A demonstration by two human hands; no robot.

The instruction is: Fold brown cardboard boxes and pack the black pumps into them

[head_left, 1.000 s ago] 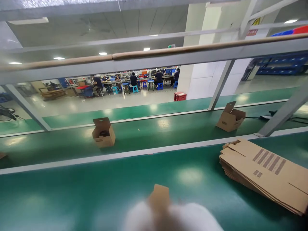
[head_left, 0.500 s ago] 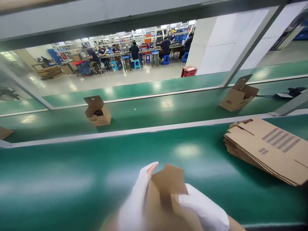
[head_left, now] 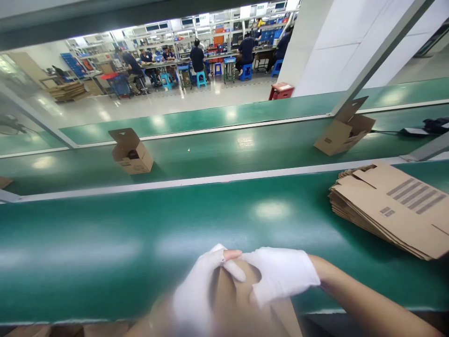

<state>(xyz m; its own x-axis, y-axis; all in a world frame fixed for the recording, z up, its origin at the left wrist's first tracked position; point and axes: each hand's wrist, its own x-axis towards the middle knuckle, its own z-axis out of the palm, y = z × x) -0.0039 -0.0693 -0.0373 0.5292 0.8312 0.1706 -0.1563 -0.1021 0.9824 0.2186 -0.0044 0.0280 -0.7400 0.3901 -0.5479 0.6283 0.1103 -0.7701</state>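
Here both gloved hands press on a small carton (head_left: 242, 299) at the near edge of the green desk (head_left: 105, 243): left hand (head_left: 196, 290) wraps its side, right hand (head_left: 280, 276) lies flat over the top flap. Seemingly the flap is nearly shut; a stack of flat cartons (head_left: 393, 208) lies unfolded right.

You find no wording you can read here. The stack of flat cartons (head_left: 396, 210) shows dark printed bars and two small marks on its top sheet, with no letters legible. The open box (head_left: 131, 152), far left of that stack, carries print too small to read.
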